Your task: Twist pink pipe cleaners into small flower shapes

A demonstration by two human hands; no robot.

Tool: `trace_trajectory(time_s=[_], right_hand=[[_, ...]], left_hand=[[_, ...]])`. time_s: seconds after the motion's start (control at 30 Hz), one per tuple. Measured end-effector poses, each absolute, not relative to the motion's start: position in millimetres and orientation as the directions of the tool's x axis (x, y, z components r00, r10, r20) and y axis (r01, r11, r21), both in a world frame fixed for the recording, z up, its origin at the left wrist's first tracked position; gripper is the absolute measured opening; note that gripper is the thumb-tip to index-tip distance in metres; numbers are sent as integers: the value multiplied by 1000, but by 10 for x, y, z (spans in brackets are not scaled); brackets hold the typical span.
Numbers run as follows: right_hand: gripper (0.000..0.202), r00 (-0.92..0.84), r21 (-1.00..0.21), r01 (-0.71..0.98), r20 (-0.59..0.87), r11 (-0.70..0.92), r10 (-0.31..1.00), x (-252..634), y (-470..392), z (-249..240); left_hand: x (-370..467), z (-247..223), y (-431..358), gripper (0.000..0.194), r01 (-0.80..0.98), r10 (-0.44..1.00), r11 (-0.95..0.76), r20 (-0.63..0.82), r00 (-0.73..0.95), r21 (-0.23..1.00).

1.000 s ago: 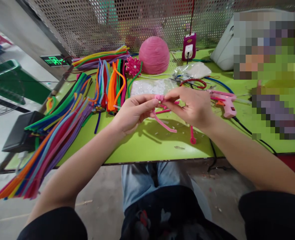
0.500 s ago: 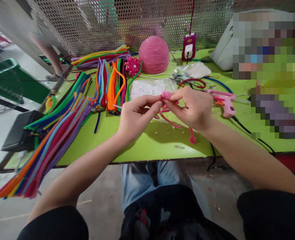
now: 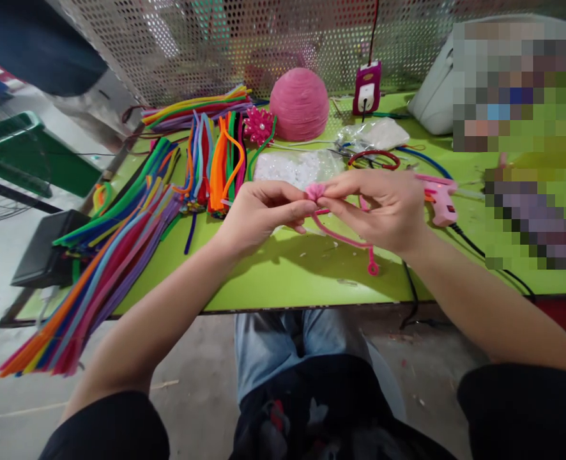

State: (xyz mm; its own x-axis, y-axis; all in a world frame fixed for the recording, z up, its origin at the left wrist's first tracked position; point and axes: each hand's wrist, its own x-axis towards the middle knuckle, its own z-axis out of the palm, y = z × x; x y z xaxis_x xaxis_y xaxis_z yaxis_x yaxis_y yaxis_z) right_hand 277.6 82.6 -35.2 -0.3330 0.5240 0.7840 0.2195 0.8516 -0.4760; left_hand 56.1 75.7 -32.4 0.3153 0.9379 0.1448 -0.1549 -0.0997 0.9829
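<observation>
On your table (image 3: 273, 281) you've got pipe cleaner bundles (image 3: 110, 262) off left, the dome (image 3: 299, 105) sitting behind the plastic bag (image 3: 292, 167), and the glue gun (image 3: 440, 198) just right of your right hand (image 3: 383, 207).

Smooth and glossy across the green table (image 3: 273, 278); fuzzy and matt on the pink piece (image 3: 315, 191) above its middle, likewise on the pipe cleaners (image 3: 110, 265) spilling over the left edge. Finely ridged and matt over the pink dome (image 3: 299, 105) near the back edge, in front of shiny, perforated metal on the screen (image 3: 206, 45). Clear, crinkled, glossy plastic around the packet (image 3: 287, 167); smooth plastic on the glue gun (image 3: 441, 201) toward the right edge; faded denim on the trousers (image 3: 264, 351) below the front edge
</observation>
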Motion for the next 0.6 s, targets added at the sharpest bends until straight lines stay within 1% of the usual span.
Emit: trace_trajectory(time_s=[0.1, 0.23, 0.27, 0.37, 0.5, 0.6], right_hand=[[9, -341, -374, 230, 834, 899, 434, 2760, 825, -323], [17, -412, -217, 296, 850, 930, 329, 2755, 820, -322], [19, -429, -201, 312, 842, 928, 327, 2760, 819, -326], [21, -429, -205, 356, 831, 912, 354, 2774, 809, -342], [15, -381, -147, 338, 882, 930, 278, 2777, 788, -351], [14, -409, -127, 319, 876, 939, 257, 2785, 779, -343]], left_hand=[[573, -331, 775, 30, -197, 927, 33, 44, 372, 980], [589, -296, 777, 34, -231, 915, 114, -11, 403, 966], [589, -283, 775, 35, -230, 907, 129, -21, 420, 965], [588, -246, 760, 39, -237, 873, 180, -44, 485, 955], [594, -235, 742, 48, -259, 859, 233, -74, 506, 937], [594, -266, 754, 48, -258, 854, 256, -92, 513, 932]])
